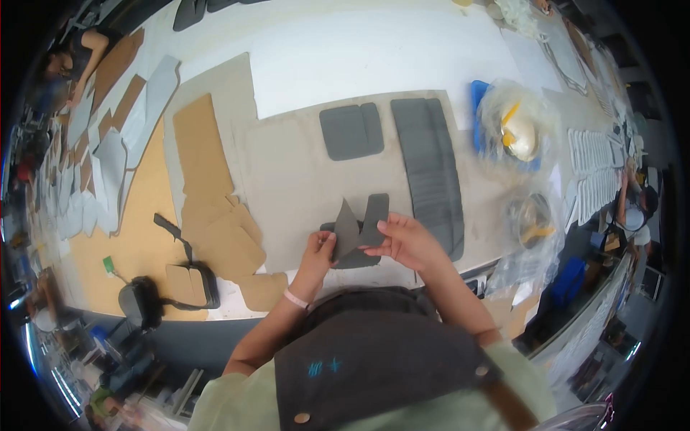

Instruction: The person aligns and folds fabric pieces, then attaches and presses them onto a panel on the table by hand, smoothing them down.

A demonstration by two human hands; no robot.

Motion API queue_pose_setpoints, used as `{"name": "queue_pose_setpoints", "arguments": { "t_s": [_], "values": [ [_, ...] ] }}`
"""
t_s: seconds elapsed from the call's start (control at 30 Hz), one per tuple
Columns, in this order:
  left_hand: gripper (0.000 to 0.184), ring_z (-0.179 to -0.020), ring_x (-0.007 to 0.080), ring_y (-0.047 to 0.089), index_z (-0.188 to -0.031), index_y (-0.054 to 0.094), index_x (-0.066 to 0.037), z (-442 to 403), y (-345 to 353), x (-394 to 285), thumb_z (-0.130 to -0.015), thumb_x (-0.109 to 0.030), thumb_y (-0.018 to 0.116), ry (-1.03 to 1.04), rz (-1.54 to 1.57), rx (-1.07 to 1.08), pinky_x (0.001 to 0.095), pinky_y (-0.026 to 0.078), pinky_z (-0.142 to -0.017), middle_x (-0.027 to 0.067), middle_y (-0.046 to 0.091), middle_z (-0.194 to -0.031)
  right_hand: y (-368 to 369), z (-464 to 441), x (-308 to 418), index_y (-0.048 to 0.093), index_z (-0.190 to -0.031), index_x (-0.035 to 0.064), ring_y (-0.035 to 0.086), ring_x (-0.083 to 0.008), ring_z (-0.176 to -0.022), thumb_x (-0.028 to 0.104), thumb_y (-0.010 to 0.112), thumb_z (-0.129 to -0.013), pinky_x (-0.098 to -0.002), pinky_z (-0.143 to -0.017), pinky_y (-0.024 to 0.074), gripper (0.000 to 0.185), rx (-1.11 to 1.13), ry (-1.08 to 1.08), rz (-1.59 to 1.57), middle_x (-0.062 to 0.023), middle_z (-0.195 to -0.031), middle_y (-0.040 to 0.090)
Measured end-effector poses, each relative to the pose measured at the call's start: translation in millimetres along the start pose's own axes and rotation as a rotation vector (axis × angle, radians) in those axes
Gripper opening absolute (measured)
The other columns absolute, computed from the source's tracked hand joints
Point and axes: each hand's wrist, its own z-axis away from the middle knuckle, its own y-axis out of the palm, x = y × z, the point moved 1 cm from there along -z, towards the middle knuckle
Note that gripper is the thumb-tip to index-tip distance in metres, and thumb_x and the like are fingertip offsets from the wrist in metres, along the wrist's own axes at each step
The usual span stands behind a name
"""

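Near the table's front edge, my left hand pinches the lower left of a grey pointed piece. My right hand holds a dark grey strip between thumb and fingers, just right of the pointed piece. Beneath both lies another dark piece, partly hidden by the hands. Farther back, a dark grey rounded panel lies flat on the beige sheet. A long dark grey panel lies to its right.
Brown card pieces and black bags are on the left. A blue tray with a plastic-wrapped bowl and a second wrapped bowl stand on the right. Other people are at the far left and far right.
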Motion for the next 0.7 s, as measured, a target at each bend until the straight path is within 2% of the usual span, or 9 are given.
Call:
{"name": "queue_pose_setpoints", "arguments": {
  "t_s": [0.1,0.17,0.27,0.3,0.4,0.5,0.6,0.7],
  "values": [
    [0.030,-0.070,0.0096,0.055,-0.118,0.045,-0.010,12.9,17.3,-55.5,-0.092,-0.016,0.058,-0.118,0.326,0.166,0.0214,0.046,-0.062,0.0017,0.058,-0.089,2.0,-6.2,27.5,0.058,-0.101,0.0018,0.068,-0.0228,-0.087,0.014,0.056,-0.092,-0.0339,-0.076,0.0561,0.015,0.022,-0.042,0.125,-0.0104,-0.093,0.066],
    [0.028,-0.070,0.0100,0.053,-0.117,0.050,-0.009,-7.0,18.8,-70.0,-0.092,-0.016,0.059,0.152,0.163,0.092,0.0238,0.047,-0.064,0.0020,0.058,-0.085,3.7,-12.8,45.8,0.059,-0.096,0.0015,0.068,-0.0224,-0.084,0.013,0.058,-0.091,-0.0313,-0.072,0.0556,0.013,-0.011,-0.076,0.273,-0.0080,-0.087,0.066],
    [0.025,-0.069,0.0093,0.052,-0.114,0.058,-0.008,-43.4,17.4,-99.2,-0.091,-0.014,0.060,0.529,-0.151,0.010,0.0242,0.047,-0.064,0.0016,0.060,-0.082,-18.1,-41.2,66.4,0.057,-0.083,0.0037,0.063,-0.0140,-0.069,0.015,0.062,-0.088,-0.0242,-0.058,0.0486,0.014,-0.226,-0.236,0.693,-0.0033,-0.074,0.061],
    [0.023,-0.068,0.0088,0.051,-0.113,0.061,-0.008,-55.9,18.2,-108.3,-0.090,-0.014,0.060,0.648,-0.270,-0.013,0.0239,0.047,-0.064,0.0014,0.061,-0.081,-13.6,-48.0,74.3,0.053,-0.073,0.0062,0.053,-0.0080,-0.059,0.016,0.065,-0.085,-0.0215,-0.052,0.0393,0.020,-0.314,-0.326,0.796,-0.0001,-0.065,0.055],
    [0.020,-0.067,0.0082,0.051,-0.106,0.066,-0.006,-97.0,23.6,-119.5,-0.089,-0.014,0.062,0.778,-0.376,-0.106,0.0241,0.045,-0.062,0.0026,0.064,-0.079,-33.4,-82.5,87.9,0.054,-0.074,0.0054,0.050,-0.0068,-0.059,0.017,0.066,-0.084,-0.0217,-0.053,0.0384,0.019,-0.407,-0.353,0.851,0.0006,-0.065,0.055],
    [0.020,-0.065,0.0105,0.052,-0.105,0.066,-0.005,-121.2,30.7,-120.7,-0.088,-0.015,0.062,0.799,-0.461,-0.143,0.0259,0.045,-0.062,0.0054,0.063,-0.076,-65.8,-123.5,84.9,0.054,-0.070,0.0037,0.046,-0.0084,-0.055,0.018,0.069,-0.082,-0.0262,-0.051,0.0360,0.024,-0.519,-0.493,0.947,-0.0004,-0.060,0.053],
    [0.022,-0.066,0.0153,0.055,-0.106,0.066,-0.005,-130.9,32.4,-112.2,-0.089,-0.017,0.061,0.781,-0.589,-0.196,0.0277,0.046,-0.064,0.0086,0.063,-0.078,-77.8,-138.4,80.4,0.058,-0.074,0.0001,0.049,-0.0141,-0.055,0.020,0.069,-0.081,-0.0301,-0.053,0.0389,0.023,-0.614,-0.517,1.167,-0.0053,-0.060,0.055],
    [0.022,-0.067,0.0191,0.057,-0.107,0.065,-0.006,-133.6,30.0,-103.7,-0.089,-0.017,0.060,0.883,-0.601,-0.222,0.0294,0.047,-0.064,0.0104,0.064,-0.079,-82.1,-143.0,70.8,0.061,-0.076,-0.0004,0.055,-0.0230,-0.057,0.020,0.068,-0.081,-0.0347,-0.056,0.0423,0.022,-0.726,-0.534,1.246,-0.0114,-0.063,0.059]
  ]
}}
